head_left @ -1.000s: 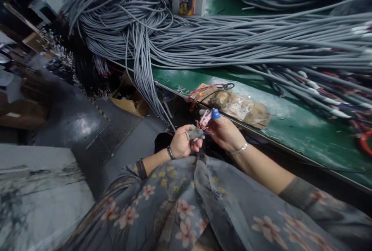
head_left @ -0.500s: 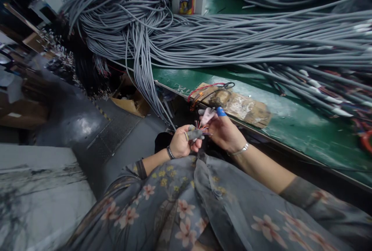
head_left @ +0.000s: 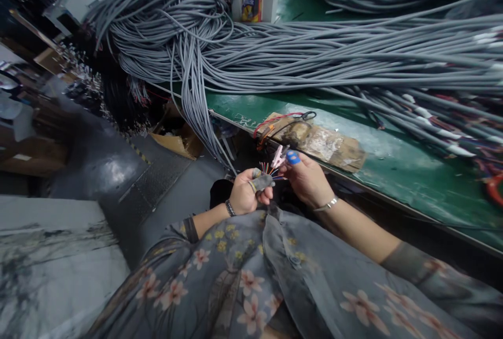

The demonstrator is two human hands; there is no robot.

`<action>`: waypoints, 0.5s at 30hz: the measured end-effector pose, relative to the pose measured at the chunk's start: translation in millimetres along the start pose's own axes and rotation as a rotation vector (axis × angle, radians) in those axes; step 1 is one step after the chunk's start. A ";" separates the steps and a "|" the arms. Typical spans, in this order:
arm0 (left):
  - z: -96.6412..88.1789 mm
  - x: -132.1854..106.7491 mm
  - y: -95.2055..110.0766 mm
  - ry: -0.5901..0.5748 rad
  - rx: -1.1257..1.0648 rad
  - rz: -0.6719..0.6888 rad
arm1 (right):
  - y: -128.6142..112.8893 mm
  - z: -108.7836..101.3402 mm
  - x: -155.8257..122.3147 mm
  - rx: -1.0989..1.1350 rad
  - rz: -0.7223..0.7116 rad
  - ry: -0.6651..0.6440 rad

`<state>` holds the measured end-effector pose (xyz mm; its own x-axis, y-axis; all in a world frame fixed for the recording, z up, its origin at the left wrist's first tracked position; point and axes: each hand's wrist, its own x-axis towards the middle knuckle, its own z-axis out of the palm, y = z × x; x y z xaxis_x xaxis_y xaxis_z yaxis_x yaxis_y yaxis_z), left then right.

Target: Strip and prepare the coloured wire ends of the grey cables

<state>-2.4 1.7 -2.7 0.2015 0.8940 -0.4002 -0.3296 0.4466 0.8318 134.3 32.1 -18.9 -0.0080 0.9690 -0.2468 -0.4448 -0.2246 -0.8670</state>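
Note:
My left hand [head_left: 244, 195], with grey covers on some of its fingers, is closed around a bunch of thin coloured wires [head_left: 264, 166]. Their ends fan out past the thumb, upward and to the right. Close on the right is my right hand [head_left: 308, 181], its thumb wearing a blue cover [head_left: 293, 157]. Between that thumb and the fingers is a small pink clip-like tool [head_left: 278, 157], pinched just above the wire ends. Whether the tool touches a wire cannot be made out. My right fingertips are partly hidden.
Long grey cables [head_left: 283, 56] lie across the green bench [head_left: 396, 171], some hanging over its edge. A taped cardboard piece [head_left: 334, 148] with red and black leads rests near the front edge. An open cardboard box [head_left: 176, 142] stands on the floor below left.
My right hand has turned and its thumb has come down over the pink tool. The tool has shifted slightly and now points upright. My left hand stays nearly in place on the wires.

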 end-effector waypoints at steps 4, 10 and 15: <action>3.6 1.6 0.0 0.026 0.021 0.017 | 3.1 -0.4 0.2 -0.080 -0.076 0.043; 6.6 4.7 -5.0 0.078 0.008 -0.004 | 6.4 -0.4 9.4 0.106 0.163 -0.176; 5.2 5.0 -7.5 0.096 0.000 0.005 | 9.5 -0.6 12.5 0.186 0.155 -0.128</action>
<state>5.9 2.7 -9.0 0.1106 0.8954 -0.4313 -0.3304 0.4424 0.8337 130.6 42.0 -30.5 -0.1966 0.9322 -0.3040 -0.5864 -0.3602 -0.7255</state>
